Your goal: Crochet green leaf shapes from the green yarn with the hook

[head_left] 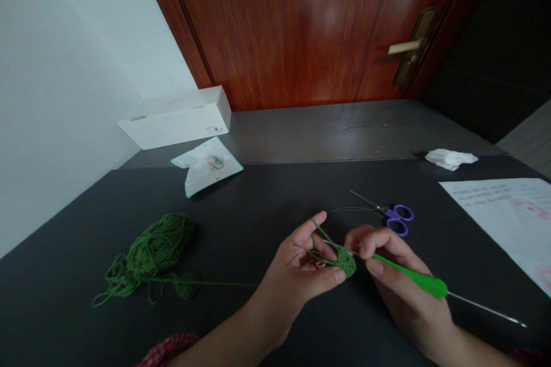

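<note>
My left hand (305,266) pinches a small piece of green crochet work (346,262) between thumb and fingers, with its index finger raised and green yarn running over it. In my right hand (400,281) is a crochet hook (424,282) with a green handle and a metal shaft at each end. The hook's near tip meets the crochet work; whether it passes through a stitch is too small to tell. A strand leads from under my left forearm to the green yarn skein (161,246) on the left of the table.
Purple-handled scissors (395,217) lie beyond my right hand, beside loose yarn ends. A white plastic packet (210,166) and a long white box (181,120) stand at the back left. At right are a crumpled tissue (450,158) and a printed sheet (503,212).
</note>
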Demonstrator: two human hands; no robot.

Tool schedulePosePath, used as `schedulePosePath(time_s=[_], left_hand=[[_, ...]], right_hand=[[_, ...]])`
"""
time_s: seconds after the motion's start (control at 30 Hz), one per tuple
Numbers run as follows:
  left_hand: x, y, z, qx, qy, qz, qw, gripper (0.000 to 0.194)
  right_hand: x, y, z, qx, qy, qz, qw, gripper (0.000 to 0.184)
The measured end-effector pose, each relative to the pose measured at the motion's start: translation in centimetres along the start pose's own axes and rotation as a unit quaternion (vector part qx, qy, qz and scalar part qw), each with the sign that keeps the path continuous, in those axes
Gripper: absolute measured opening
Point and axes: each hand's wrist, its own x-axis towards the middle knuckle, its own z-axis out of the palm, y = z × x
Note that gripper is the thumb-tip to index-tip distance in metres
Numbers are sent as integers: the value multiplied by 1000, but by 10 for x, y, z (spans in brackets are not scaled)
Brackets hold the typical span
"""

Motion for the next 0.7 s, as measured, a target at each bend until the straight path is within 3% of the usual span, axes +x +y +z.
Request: schedulePosePath(time_s=[0.7], left_hand=[[-1,0,1,-11,7,-6,1000,86]], right_hand=[[1,0,-1,0,-3,0,1000,6]])
